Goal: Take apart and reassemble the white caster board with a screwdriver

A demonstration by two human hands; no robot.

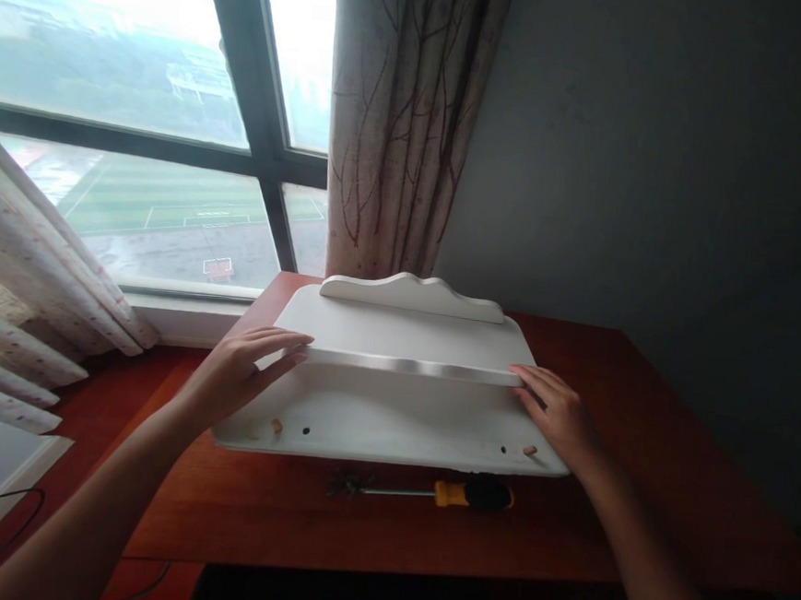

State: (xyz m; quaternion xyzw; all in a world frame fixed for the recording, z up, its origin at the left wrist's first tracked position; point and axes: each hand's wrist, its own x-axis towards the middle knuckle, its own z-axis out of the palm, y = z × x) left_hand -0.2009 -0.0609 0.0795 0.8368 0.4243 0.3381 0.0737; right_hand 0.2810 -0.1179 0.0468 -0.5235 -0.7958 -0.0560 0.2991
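A white board (398, 415) lies on the reddish-brown table, with a wavy-topped white piece (415, 296) along its far edge. Across its middle, a narrow white strip (409, 366) is pinched at its left end by my left hand (243, 366) and at its right end by my right hand (558, 409). Near the board's front edge, a wooden dowel (277, 426) stands at the left and another dowel (530, 451) at the right, each beside a dark hole.
On the table (382, 539), in front of the board, lies a screwdriver (472, 495) with a yellow and black handle, its tip by a small pile of screws (351, 484). Behind are a curtain (400, 124), a window and a grey wall.
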